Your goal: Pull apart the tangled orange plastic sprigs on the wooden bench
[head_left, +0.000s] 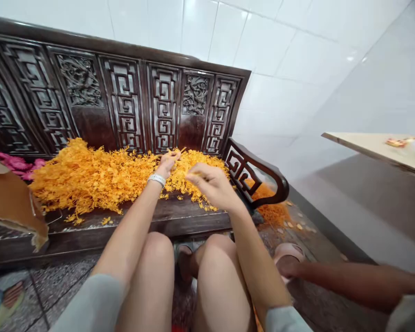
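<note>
A long heap of yellow-orange artificial flower pieces lies across the seat of a dark carved wooden bench. My left hand, with a pale band on its wrist, is over the heap, its fingers closed on a thin orange flower piece. Just to the right and nearer to me, my right hand is closed in a pinch. A small yellow-orange flower piece shows at its fingertips, partly covered by the fingers. The two hands are apart. Several loose pieces lie along the seat's front edge.
Pink flower pieces and a cardboard box are at the left. Beyond the curved armrest, an orange pile lies on the floor. A pale tabletop juts in at the right, above another person's leg.
</note>
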`<action>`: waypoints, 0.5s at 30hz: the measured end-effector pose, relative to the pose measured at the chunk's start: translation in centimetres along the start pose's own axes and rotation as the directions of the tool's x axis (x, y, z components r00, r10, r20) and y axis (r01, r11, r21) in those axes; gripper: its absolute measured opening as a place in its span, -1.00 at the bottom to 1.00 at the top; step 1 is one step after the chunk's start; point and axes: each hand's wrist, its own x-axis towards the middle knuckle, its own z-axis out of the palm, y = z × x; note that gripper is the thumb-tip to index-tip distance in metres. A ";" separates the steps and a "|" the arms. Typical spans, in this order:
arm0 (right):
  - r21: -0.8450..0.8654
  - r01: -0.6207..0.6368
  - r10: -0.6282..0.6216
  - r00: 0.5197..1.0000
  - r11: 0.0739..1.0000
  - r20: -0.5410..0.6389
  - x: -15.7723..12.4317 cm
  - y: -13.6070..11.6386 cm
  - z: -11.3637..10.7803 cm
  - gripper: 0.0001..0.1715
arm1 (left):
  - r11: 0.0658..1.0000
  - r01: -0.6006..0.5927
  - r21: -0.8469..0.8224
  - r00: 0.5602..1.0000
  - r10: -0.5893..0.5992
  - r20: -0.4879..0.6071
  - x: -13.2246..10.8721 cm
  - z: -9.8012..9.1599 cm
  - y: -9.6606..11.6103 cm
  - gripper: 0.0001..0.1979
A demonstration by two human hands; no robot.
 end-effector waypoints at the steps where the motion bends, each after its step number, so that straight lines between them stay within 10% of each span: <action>1: 0.105 -0.041 0.056 0.989 0.994 -0.136 -0.3 0.8 -0.9 -0.79 | 1.000 0.003 0.026 1.000 -0.003 -0.008 -0.1 -0.5 -0.1 -0.75; 7: 0.486 -0.083 0.406 0.678 0.870 -0.612 -2.5 7.5 -3.4 -0.62 | 0.960 -0.066 0.272 0.997 0.051 0.059 -0.9 -5.0 -0.1 -0.65; 15: 0.682 0.035 0.653 0.256 0.731 -0.713 -5.9 16.2 0.6 -0.64 | 0.877 0.014 0.481 0.984 -0.099 0.151 0.7 -4.9 -0.6 -0.40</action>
